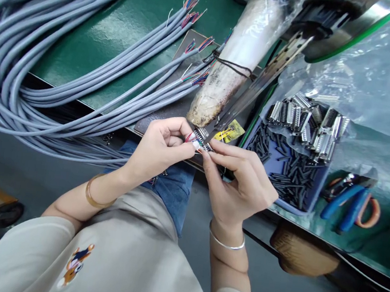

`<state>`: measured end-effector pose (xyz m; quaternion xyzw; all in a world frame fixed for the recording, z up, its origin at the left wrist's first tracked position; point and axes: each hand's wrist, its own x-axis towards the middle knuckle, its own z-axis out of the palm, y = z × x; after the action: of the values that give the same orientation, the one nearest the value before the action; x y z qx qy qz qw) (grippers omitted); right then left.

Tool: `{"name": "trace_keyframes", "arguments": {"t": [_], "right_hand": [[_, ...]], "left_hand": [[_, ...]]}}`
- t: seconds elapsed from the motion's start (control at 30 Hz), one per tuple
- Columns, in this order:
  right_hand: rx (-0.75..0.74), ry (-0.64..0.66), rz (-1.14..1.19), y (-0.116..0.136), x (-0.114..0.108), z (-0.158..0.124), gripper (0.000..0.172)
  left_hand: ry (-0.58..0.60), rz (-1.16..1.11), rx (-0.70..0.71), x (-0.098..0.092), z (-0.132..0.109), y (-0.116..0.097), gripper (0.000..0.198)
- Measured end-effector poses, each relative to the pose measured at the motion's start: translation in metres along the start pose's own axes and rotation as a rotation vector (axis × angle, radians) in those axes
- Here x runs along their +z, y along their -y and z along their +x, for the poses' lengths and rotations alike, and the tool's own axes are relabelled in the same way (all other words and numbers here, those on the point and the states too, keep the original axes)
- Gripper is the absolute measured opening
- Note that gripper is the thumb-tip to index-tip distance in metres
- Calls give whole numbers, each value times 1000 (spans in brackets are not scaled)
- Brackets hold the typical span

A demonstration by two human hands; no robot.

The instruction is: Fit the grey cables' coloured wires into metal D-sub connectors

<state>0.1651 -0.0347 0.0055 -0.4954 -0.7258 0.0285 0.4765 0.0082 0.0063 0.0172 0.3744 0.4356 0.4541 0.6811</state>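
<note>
My left hand [166, 145] is closed, its thumb and index finger pinching thin coloured wires [189, 137] at a small metal multi-pin connector [201, 133]. My right hand [238, 180] meets it from the other side, thumb and fingertips pressed together at the connector's near right end. Which exact part the right fingertips grip is hidden. A slim metal bar [245, 100] slants down to just above the connector. Beside it, the blackened end of a white plastic-wrapped tube [221, 73] hangs close over my left fingers.
Grey cables [92, 81] with stripped coloured ends lie in a bundle at left. A blue tray [311, 200] at right holds black sleeves [293, 174] and bagged metal connectors [308, 122]. Blue-handled pliers [351, 208] lie beyond it. A yellow tag [230, 131] is behind my fingers.
</note>
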Motion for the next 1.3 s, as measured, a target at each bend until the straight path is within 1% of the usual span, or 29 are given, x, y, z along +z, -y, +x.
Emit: {"name": "trace_keyframes", "arguments": {"t": [0.07, 0.17, 0.3, 0.4, 0.43, 0.5, 0.6, 0.67, 0.77, 0.8, 0.83, 0.87, 0.97, 1.03, 1.13, 1.2, 1.23, 1.3], "right_hand": [[-23, 2, -32, 2, -1, 0, 22], [-98, -7, -110, 3, 0, -3, 21], [-195, 29, -204, 2, 0, -9, 21], [-206, 4, -214, 0, 0, -13, 22], [-189, -8, -202, 0, -1, -13, 22], [-109, -10, -138, 0, -2, -14, 22], [85, 50, 22, 2, -7, -16, 17], [223, 60, 92, 5, -12, -20, 12], [353, -82, 68, 12, -22, -29, 7], [365, -112, 40, 14, -26, -31, 7], [364, -108, 12, 17, -28, -32, 8], [360, -68, -6, 19, -30, -32, 8], [388, 145, 27, 26, -31, -29, 8], [434, 232, 74, 28, -29, -26, 7], [493, 300, 133, 28, -25, -23, 12], [500, 325, 151, 28, -25, -22, 12], [481, 328, 144, 28, -26, -22, 11], [387, 318, 89, 29, -28, -22, 9]], "left_hand": [[13, -28, -8, 1, 0, -2, 33], [65, -75, -36, 0, 1, -3, 34], [88, -79, -77, -2, 2, 1, 33], [112, -53, -88, -4, -1, 4, 30], [126, -35, -89, -4, -2, 4, 28], [147, 8, -86, -5, -7, 6, 23], [159, 50, -82, -7, -15, 7, 19], [166, 63, -88, -9, -21, 8, 19], [178, 61, -79, -12, -29, 11, 19], [182, 53, -71, -13, -31, 11, 20], [187, 43, -64, -13, -33, 12, 21], [192, 34, -59, -14, -35, 12, 22], [215, 17, -44, -15, -39, 13, 25], [241, 22, -14, -16, -42, 15, 23], [277, 68, 69, -17, -44, 18, 18], [289, 114, 133, -19, -45, 21, 16], [292, 136, 163, -20, -45, 23, 16], [306, 179, 201, -22, -45, 25, 13]]}}
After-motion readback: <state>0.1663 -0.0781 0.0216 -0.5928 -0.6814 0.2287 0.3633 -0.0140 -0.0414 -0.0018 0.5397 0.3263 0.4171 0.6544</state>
